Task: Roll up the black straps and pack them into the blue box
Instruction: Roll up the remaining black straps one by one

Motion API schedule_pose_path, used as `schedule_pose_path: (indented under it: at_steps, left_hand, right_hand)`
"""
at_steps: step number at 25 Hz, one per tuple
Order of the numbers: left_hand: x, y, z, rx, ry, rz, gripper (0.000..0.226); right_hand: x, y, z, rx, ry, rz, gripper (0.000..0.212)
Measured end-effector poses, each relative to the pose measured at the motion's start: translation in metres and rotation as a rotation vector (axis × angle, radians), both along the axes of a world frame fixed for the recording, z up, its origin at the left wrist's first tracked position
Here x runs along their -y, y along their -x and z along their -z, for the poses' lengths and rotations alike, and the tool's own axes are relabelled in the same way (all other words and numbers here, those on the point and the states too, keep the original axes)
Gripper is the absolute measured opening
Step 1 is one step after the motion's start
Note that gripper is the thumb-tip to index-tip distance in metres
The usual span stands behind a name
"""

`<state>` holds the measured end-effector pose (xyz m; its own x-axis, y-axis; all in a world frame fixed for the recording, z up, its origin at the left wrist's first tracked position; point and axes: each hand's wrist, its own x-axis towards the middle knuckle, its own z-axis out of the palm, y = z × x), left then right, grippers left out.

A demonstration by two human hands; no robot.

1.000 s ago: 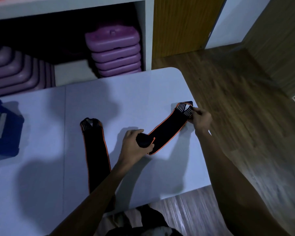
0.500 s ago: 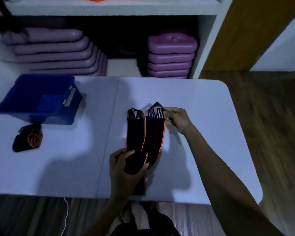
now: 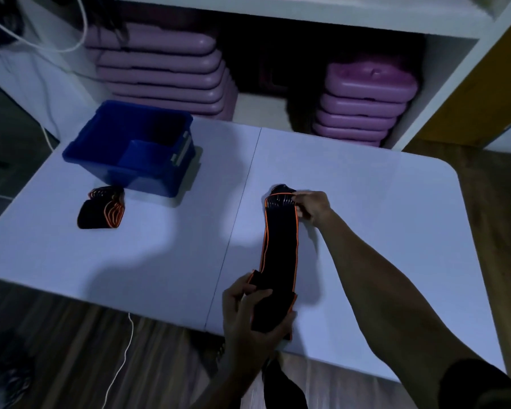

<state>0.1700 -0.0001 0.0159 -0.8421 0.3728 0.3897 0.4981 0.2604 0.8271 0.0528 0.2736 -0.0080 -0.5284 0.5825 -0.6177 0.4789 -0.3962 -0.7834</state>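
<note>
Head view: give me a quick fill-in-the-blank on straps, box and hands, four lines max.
1. The strap being handled is black with ____ edging.
2. The right hand pinches the strap's far end; the ____ hand grips its near end.
3. The rolled strap lies on the table, just in front of the ____ box.
4. Behind the table, the shelf holds stacked ____ steps.

Missing words: orange; left; blue; purple

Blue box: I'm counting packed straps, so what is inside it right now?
The blue box shows only a bare blue floor and dark shadow at its far side, with no strap visible. Its near wall hides the front floor. One rolled strap lies outside, beside it.
</note>
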Motion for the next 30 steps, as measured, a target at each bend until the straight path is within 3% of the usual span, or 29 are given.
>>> schedule_pose_path:
  at_steps: [7,10,13,17,20,23,25,28,30]
  left_hand:
    - [-0.003,-0.003,0.015,-0.099,0.06,0.136,0.048]
    - [-0.006,-0.008,0.026,-0.079,0.188,0.218,0.055]
    - [0.002,-0.005,0.039,0.004,0.276,0.218,0.077]
    - [0.021,-0.003,0.045,0.07,0.35,0.292,0.09]
    - [0.028,-0.001,0.034,0.178,0.25,0.302,0.073]
    - [0.012,0.026,0.02,0.45,0.059,0.078,0.044]
    - [-0.014,0.07,0.028,0.564,0.145,-0.01,0.036]
    - [-0.061,0.13,0.037,0.615,0.427,0.204,0.026]
    - [-0.088,0.151,0.037,0.595,0.495,0.26,0.027]
  right_hand:
    - [-0.003,0.006,0.015,0.101,-0.316,0.121,0.004]
    - [0.001,-0.003,0.009,0.153,-0.454,0.015,0.018]
    - [0.018,-0.035,-0.005,0.116,-0.522,-0.099,0.035]
    - [0.073,-0.122,-0.003,0.047,-0.477,-0.186,0.03]
    - [0.098,-0.163,0.011,-0.013,-0.605,-0.366,0.045]
    - [0.096,-0.161,0.025,-0.055,-0.734,-0.419,0.037]
    - [0.084,-0.146,0.031,-0.009,-0.78,-0.388,0.025]
    - [0.057,-0.111,0.031,0.047,-0.698,-0.322,0.035]
    - [0.041,-0.088,0.025,0.065,-0.64,-0.308,0.035]
